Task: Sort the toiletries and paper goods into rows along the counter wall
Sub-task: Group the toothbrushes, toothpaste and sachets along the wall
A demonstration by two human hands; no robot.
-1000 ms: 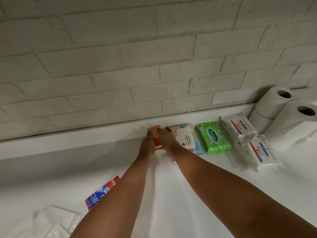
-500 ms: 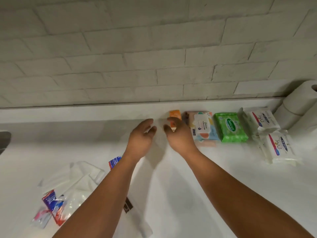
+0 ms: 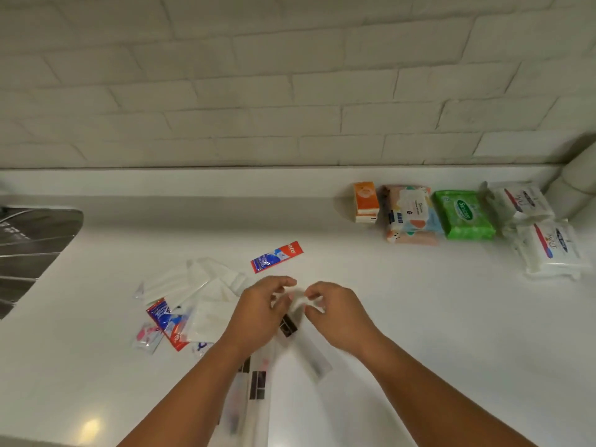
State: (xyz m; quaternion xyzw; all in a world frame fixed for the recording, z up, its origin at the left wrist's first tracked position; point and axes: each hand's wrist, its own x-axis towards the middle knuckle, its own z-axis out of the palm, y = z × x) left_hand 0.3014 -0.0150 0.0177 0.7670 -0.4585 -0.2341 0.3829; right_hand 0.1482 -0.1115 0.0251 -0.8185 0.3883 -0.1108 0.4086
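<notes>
Left hand (image 3: 261, 314) and right hand (image 3: 338, 317) were close together with fingers curled, clear dark-labelled packet (image 3: 312, 359) lay between and beneath them, pinching or not too blurred to tell, green wipes pack (image 3: 464, 214) well apart by the wall.

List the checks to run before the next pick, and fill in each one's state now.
1. Row along the wall started: orange tissue pack, pastel wipes pack and green wipes pack sit side by side: ok.
2. Space for the next item: bare counter shows left of the orange tissue pack: ok.
3. Grip on the clear long packet: left hand and right hand curl over its end, contact blurred: cannot tell.
4. Loose items all sorted: red-and-blue sachet and sachet pile lie away from the wall: not ok.
5. Packet's contents: cannot tell.
</notes>
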